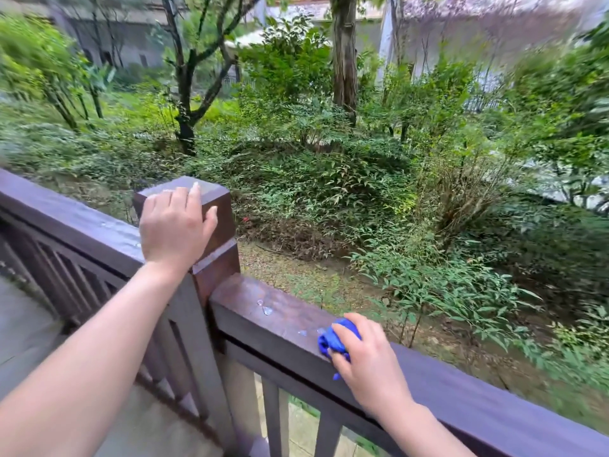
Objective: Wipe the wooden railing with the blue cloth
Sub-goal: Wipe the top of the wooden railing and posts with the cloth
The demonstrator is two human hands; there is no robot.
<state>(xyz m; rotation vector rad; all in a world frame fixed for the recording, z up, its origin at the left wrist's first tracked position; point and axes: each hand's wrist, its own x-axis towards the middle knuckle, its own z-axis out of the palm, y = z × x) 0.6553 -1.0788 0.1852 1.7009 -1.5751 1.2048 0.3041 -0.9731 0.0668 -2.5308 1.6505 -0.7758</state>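
Right hand (369,361) grip pinches bunched blue cloth (336,338) against the wooden railing (283,311).

A single wide-angle view from the person's head looks forward and down over a corner of the wooden railing (280,321), close enough that both forearms stretch in from the bottom edge. The corner post (214,232) stands left of centre; beyond the rail the camera faces a garden of shrubs, trees and distant buildings, blurred towards the edges
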